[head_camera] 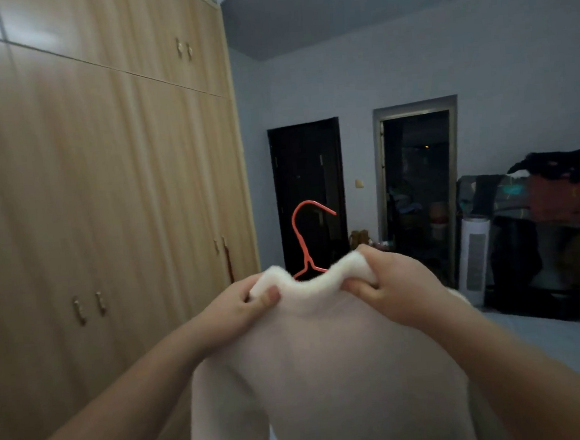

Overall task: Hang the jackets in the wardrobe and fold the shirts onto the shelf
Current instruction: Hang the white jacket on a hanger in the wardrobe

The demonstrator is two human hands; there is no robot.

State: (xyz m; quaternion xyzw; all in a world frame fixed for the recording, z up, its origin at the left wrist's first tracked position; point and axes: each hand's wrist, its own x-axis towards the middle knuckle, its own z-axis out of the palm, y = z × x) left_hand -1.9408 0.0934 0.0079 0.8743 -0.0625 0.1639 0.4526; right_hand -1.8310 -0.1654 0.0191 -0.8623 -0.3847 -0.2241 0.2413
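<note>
Between both hands (239, 300) (385, 282), hanger (305, 239) hook-up.

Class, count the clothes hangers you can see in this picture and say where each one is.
1. A coral-orange wire hanger sits inside the cream fleece-lined garment, its hook poking up through the collar between the left hand and right hand. Others may be hidden behind the closed wooden wardrobe doors.

Cream garment (326, 372), coral hanger (305, 239), tan wardrobe (90, 182).
</note>
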